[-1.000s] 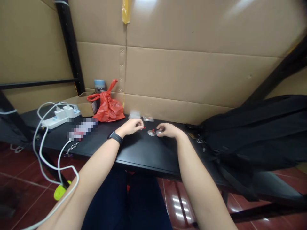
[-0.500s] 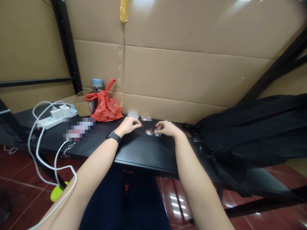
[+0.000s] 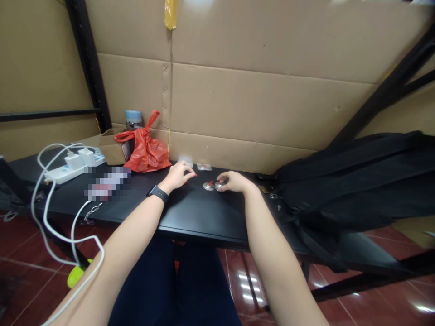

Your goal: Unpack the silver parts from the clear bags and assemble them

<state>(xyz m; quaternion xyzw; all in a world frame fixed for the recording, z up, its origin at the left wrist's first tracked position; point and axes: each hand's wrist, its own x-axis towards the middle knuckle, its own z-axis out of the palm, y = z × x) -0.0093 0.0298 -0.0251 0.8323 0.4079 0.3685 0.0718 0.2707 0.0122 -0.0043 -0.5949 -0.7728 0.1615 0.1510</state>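
On the black tabletop (image 3: pixel 204 217), my left hand (image 3: pixel 180 175) pinches a tiny red piece (image 3: pixel 195 175) between thumb and fingertips. Another bit of red shows just under that hand. A shiny round metal disc (image 3: pixel 208 186) with a red piece on it lies between my hands. Right beside it, the fingers of my right hand (image 3: pixel 233 182) are closed around the edge of a second round metal piece (image 3: pixel 219 186), which rests on the table. A small flat clear packet (image 3: pixel 204 167) with something red in it lies behind the discs.
A red plastic bag (image 3: pixel 147 151), a cardboard box (image 3: pixel 112 147) and a blue-lidded jar (image 3: pixel 133 117) stand at the back left. A white power strip (image 3: pixel 64 171) with cables is further left. A black backpack (image 3: pixel 353 176) fills the right. Cardboard (image 3: pixel 238 104) walls the back.
The whole view has shifted slightly. My left hand has turned a little, and red now shows beneath it. My right hand stays at the second metal piece.
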